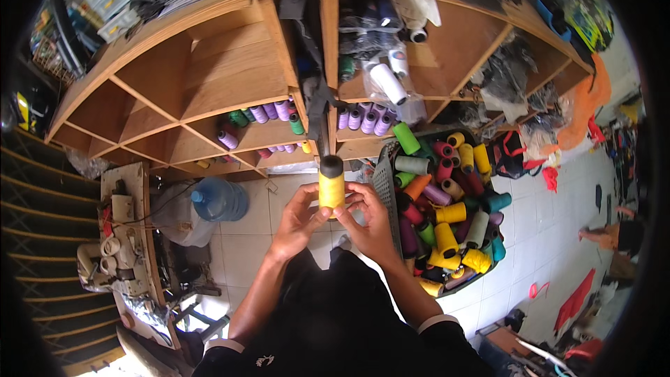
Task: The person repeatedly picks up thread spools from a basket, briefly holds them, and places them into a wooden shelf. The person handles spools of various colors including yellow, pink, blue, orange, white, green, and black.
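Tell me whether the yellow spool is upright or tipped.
Upright: the yellow spool stands on end, black core on top, held between left hand and right hand.

A yellow thread spool [331,188] with a black core, a grey basket [383,183] of many-coloured spools.

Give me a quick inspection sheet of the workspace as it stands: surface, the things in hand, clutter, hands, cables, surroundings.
Surface: pale tiled floor; no table under the hands.
Job's things: yellow thread spool with a black top, held upright; grey basket heaped with mixed-colour spools to the right.
Clutter: wooden shelves with a few purple and green spools; bagged white cones in the right shelf.
Hands: left hand and right hand both grip the yellow spool.
Cables: dark wires by the sewing machine at left.
Surroundings: blue water bottle on the floor; red scraps at right.
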The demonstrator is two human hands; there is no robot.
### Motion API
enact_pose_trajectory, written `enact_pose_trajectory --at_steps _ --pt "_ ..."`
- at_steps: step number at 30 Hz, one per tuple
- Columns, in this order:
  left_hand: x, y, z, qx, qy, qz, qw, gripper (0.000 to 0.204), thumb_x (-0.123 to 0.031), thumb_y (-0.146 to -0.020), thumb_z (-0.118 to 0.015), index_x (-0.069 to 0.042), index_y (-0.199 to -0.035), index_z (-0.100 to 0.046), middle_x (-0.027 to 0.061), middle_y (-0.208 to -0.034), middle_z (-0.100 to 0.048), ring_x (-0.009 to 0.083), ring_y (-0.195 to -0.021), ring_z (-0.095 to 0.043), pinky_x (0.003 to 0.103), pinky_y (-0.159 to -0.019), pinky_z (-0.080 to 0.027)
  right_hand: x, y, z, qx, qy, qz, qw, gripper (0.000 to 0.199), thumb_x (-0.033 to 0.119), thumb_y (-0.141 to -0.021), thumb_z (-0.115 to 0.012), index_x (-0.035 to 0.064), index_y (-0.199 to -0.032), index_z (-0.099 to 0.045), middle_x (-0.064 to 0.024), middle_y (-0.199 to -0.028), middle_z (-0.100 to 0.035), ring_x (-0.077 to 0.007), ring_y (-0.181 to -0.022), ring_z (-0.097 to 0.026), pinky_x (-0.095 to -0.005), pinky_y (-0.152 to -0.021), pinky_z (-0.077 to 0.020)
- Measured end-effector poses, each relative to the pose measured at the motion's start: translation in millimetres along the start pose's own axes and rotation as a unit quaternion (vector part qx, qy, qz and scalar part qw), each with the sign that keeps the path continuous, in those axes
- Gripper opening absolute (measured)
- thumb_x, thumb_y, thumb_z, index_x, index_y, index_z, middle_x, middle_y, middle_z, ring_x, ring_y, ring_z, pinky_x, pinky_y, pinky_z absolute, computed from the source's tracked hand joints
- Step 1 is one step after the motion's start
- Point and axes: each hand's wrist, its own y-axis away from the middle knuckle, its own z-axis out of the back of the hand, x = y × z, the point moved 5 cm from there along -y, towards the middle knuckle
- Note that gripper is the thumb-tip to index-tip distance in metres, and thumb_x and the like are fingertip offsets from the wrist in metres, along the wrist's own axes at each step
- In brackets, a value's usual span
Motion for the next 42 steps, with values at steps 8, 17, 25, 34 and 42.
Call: enact_pose_trajectory --at_steps 8,17,25,34,42 --pt "0 -12 72 -0.066 -0.329 -0.090 0.938 0.039 -0.004 -0.080 -0.074 -0.003 -0.117 -0.060 0.0121 -0.109 -0.062 0.0254 -0.102 -0.062 0.036 -0.083 -0.050 -85 -29 -54 0.026 -0.001 -0.030 0.999 0.037 0.003 -0.085 -0.069 0.0004 -0.119 -0.054 -0.0087 -0.115 -0.056 -0.0171 -0.105 -0.059 -0.0308 -0.083 -0.0509" --pt "46 -49 188 -0.140 -0.352 -0.080 0.922 0.042 -0.007 -0.077 -0.075 -0.002 -0.117 -0.060 0.0152 -0.108 -0.064 0.0305 -0.097 -0.064 0.039 -0.081 -0.051 -178 -94 -140 0.069 0.098 -0.034 0.992 0.045 0.000 -0.078 -0.071 0.0027 -0.119 -0.054 -0.0093 -0.112 -0.057 -0.0187 -0.094 -0.061 -0.0301 -0.074 -0.0516" --pt "111 -106 300 -0.210 -0.344 -0.007 0.915 0.045 -0.007 -0.079 -0.073 -0.005 -0.122 -0.060 0.0158 -0.114 -0.066 0.0310 -0.101 -0.065 0.040 -0.081 -0.053 -264 -175 -215 0.061 0.220 0.001 0.974 0.047 0.001 -0.072 -0.074 0.0020 -0.115 -0.055 -0.0122 -0.106 -0.061 -0.0250 -0.088 -0.063 -0.0334 -0.071 -0.0530" --pt "161 -145 384 -0.273 -0.378 0.036 0.884 0.045 -0.003 -0.084 -0.051 -0.006 -0.128 -0.057 0.0235 -0.120 -0.061 0.0406 -0.108 -0.060 0.047 -0.092 -0.049 -341 -257 -276 0.040 0.273 0.092 0.957 0.044 0.005 -0.078 -0.070 -0.0006 -0.118 -0.053 -0.0221 -0.114 -0.058 -0.0413 -0.107 -0.056 -0.0451 -0.089 -0.0465" --pt "185 -164 400 -0.214 -0.383 0.090 0.894 0.068 0.005 -0.072 -0.044 0.001 -0.140 -0.041 0.0260 -0.135 -0.050 0.0414 -0.123 -0.049 0.045 -0.105 -0.040 -370 -286 -301 0.051 0.276 0.082 0.956 0.044 0.020 -0.084 -0.064 -0.0043 -0.120 -0.054 -0.0300 -0.113 -0.058 -0.0487 -0.109 -0.053 -0.0524 -0.095 -0.0404"
